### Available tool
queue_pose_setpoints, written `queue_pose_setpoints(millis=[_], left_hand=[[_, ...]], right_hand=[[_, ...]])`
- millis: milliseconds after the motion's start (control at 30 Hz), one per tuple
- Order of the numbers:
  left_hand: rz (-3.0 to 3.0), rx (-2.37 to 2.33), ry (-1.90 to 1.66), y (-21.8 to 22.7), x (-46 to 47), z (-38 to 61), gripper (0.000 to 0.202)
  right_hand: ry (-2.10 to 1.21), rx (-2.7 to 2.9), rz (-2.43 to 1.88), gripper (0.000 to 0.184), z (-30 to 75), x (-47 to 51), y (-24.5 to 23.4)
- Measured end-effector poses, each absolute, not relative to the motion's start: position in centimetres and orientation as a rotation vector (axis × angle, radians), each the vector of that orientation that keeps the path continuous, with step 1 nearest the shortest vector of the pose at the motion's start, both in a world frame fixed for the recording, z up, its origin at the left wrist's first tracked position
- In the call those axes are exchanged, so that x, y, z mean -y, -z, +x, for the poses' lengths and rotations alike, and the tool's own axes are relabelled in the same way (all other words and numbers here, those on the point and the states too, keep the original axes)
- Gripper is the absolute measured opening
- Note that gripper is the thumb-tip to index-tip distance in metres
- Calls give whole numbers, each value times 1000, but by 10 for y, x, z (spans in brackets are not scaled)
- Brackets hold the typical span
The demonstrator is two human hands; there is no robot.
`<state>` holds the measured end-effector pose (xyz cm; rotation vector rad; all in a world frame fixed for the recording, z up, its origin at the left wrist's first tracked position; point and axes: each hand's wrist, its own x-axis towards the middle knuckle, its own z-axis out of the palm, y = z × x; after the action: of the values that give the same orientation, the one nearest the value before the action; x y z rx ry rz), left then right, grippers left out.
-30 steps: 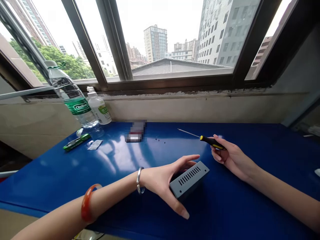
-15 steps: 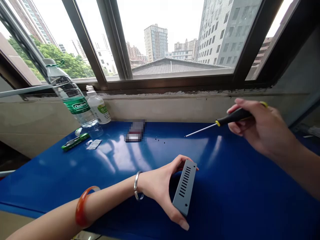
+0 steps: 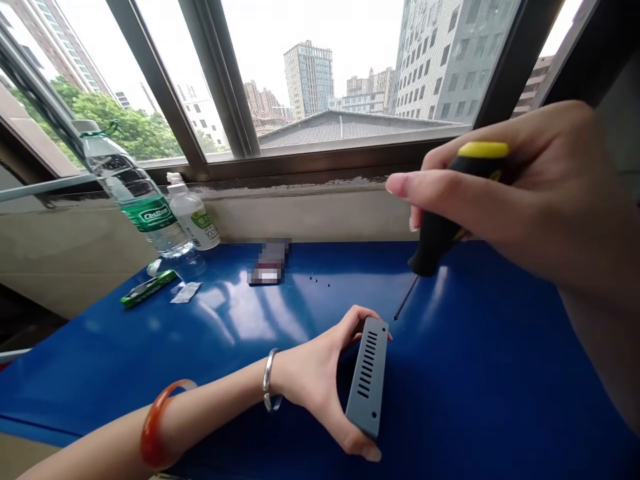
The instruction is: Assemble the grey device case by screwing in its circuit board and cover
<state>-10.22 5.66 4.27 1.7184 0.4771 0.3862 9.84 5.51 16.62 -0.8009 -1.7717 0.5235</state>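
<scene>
My left hand (image 3: 320, 377) grips a small grey metal box (image 3: 369, 375) with vent slots, holding it on edge on the blue table (image 3: 475, 393), thumb at its near end and fingers at its far end. My right hand (image 3: 525, 193) is raised close to the camera, fingers wrapped round the black and yellow handle of a screwdriver (image 3: 445, 227). The thin shaft points down and left, its tip just beside the far end of the box. A silver bangle and an orange bangle ring my left forearm.
A large water bottle (image 3: 133, 193) and a small white bottle (image 3: 193, 213) stand at the back left by the window sill. Near them lie a green wrapper (image 3: 145, 288), a small sachet (image 3: 185, 292), a blurred dark object (image 3: 269, 261) and several tiny screws (image 3: 320, 280).
My right hand lifted the screwdriver off the table, swung it up near the camera and brought its tip down to the box. My left hand turned the box from flat onto its edge.
</scene>
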Motion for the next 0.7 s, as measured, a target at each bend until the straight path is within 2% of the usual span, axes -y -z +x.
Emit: queue_pose_setpoints(millis=[67,133,500,700], left_hand=[[1720,-485,-385,-43,-57,-102,91],[1724,-499,-391,-43,-57,-102,92],[1693,-508,-361,-44,-57,-101,89],[1681,-516,-338,-44,-58,-102,89]], right_hand=[[-222,1820,-867,23,96,-57,-166],[-99,1858,-885,28,96,-60,-164],[-361,1936,-822,31,91,-69,-155],[-323,1925,-837,31,93,-69,-157]])
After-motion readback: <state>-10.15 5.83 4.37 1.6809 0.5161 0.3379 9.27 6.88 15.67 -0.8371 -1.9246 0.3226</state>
